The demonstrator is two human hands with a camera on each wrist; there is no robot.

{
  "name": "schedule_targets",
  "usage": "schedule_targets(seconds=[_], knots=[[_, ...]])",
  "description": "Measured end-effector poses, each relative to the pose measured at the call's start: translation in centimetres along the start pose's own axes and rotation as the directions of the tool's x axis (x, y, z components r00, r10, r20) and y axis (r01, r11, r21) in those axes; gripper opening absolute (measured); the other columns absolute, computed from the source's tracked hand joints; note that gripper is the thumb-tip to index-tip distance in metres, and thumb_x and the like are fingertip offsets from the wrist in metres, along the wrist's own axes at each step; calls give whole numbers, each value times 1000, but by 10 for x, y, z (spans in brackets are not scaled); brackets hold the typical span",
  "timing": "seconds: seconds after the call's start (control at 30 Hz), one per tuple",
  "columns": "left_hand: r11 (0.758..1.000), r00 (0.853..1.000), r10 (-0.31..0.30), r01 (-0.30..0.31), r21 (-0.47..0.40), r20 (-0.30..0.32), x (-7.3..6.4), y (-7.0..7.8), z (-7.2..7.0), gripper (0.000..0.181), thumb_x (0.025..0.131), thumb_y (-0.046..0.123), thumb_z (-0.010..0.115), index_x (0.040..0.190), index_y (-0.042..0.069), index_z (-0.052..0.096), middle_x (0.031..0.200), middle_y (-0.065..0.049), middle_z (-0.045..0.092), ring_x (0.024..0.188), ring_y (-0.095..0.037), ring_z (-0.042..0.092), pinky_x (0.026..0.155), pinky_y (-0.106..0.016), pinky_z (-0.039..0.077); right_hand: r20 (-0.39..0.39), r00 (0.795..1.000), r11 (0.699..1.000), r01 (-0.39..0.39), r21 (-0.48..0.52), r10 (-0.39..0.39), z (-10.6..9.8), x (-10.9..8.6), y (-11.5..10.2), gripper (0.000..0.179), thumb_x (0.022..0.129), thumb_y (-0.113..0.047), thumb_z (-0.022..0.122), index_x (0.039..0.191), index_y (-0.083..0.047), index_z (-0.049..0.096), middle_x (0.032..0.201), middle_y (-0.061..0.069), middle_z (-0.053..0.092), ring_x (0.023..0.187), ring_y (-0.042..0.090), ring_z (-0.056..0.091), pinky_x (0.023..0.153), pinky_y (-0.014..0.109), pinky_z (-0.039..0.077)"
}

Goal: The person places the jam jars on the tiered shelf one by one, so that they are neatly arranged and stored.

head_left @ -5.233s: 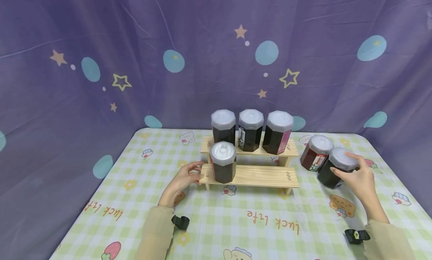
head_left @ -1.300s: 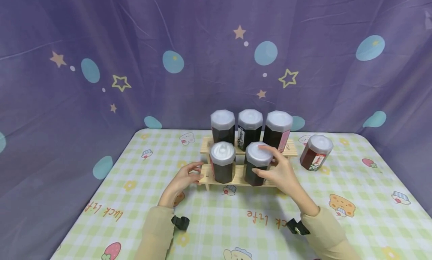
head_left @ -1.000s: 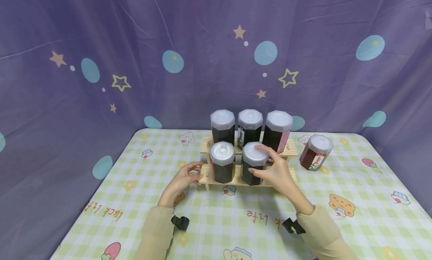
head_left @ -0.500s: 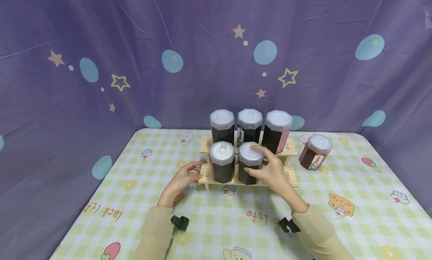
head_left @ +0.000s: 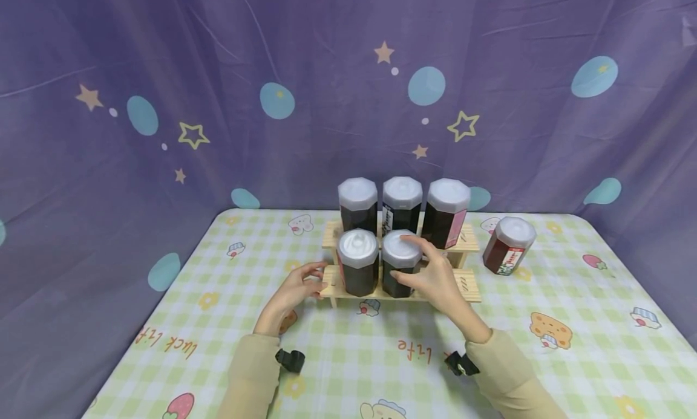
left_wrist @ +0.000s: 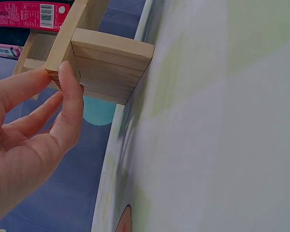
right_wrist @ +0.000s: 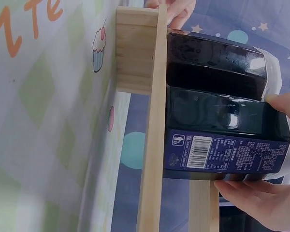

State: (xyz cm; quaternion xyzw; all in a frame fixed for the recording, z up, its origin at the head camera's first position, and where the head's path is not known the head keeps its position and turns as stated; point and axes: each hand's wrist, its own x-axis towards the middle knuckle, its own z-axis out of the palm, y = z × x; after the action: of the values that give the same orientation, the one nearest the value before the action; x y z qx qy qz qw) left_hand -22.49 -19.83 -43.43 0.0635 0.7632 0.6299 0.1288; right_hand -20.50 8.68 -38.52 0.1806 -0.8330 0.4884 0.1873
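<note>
My right hand [head_left: 437,280] grips a dark eight-sided jar [head_left: 398,280] with a frosted lid, thumb at its near side and fingers over the lid. This jar stands on the lower step of a two-tier wooden rack [head_left: 452,280], close beside another dark jar [head_left: 360,277]. In the right wrist view the gripped jar's blue barcode label [right_wrist: 227,152] shows. My left hand [head_left: 294,291] pinches the left end of the lower step; the left wrist view shows thumb and fingers on the board's end [left_wrist: 70,43].
On the upper step stand three dark jars: left [head_left: 359,204], middle [head_left: 402,204], right [head_left: 445,213]. A reddish-brown jar [head_left: 507,246] stands on the checked tablecloth [head_left: 354,358], right of the rack. Behind hangs a purple curtain [head_left: 337,141].
The right hand has brought its jar from the tablecloth at right onto the lower step, then leftward beside the other jar. The left hand has stayed at the rack's end.
</note>
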Motion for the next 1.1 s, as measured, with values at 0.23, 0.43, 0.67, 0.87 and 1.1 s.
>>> schedule_targets(seconds=[0.23,0.43,0.67,0.87,1.1], knots=[[1000,1000,-19,19,10,6,-10,18,4,52,84,-4,53,132,-7,33,110,-23,40,71,-16,55,69,-37,54,-18,1000,999,18,-37,-19,2,-1,-1,62,60,-12,81,117,-12,54,106,13,56,71,14,51,57,21,45],[1000,1000,-16,15,12,3,-13,23,5,51,84,-4,52,132,-7,33,110,-23,40,71,-15,54,69,-36,54,18,1000,1000,-1,-16,1,1,-2,-2,63,64,-12,79,120,-12,51,115,15,53,76,17,52,61,29,49],[1000,1000,-21,21,14,7,-12,22,5,51,85,-4,52,132,-7,33,110,-24,39,69,-16,53,70,-39,54,57,998,999,-34,11,33,0,-3,-1,64,67,-12,77,124,-13,49,121,15,48,82,19,51,66,39,50],[1000,1000,-19,19,25,2,-12,23,5,51,84,-4,52,132,-7,34,110,-23,40,69,-16,53,70,-38,54,62,998,999,-9,52,6,-2,-4,0,62,68,-9,76,124,-9,48,123,15,45,96,23,52,75,35,52],[999,1000,-15,15,36,1,-13,24,6,51,85,-4,52,132,-7,34,110,-24,40,69,-16,54,70,-38,54,42,998,997,45,69,-48,-7,-5,2,56,69,-6,75,120,-5,51,121,15,47,106,27,50,82,38,50]])
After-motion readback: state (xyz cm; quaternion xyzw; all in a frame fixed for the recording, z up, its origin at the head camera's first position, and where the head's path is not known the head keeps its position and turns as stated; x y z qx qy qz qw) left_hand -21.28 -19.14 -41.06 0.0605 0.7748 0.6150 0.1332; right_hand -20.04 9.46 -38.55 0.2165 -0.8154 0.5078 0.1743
